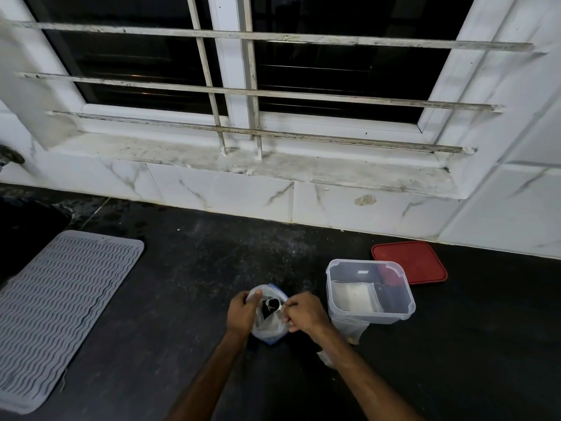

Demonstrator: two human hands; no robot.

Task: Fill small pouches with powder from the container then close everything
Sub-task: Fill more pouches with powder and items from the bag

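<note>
Pouch (pixel 268 322): lower centre, mouth spread open, fill unclear.
Left hand (pixel 241 312): pinching the near-left rim.
Right hand (pixel 305 312): pinching the right rim.
Container (pixel 364 262): just right, uncovered, holding pale powder (pixel 352 296).
Lid (pixel 416 262): red, off, behind.
Remaining: likely filling, then closing everything.

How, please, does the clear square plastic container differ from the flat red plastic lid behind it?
The clear square plastic container is see-through and stands upright, top open; the flat red plastic lid is opaque and lies flat on the dark countertop. The container is tall and nearer the person; the lid is thin and closer to the wall. Both have rounded-square outlines and rest on the countertop.
</note>
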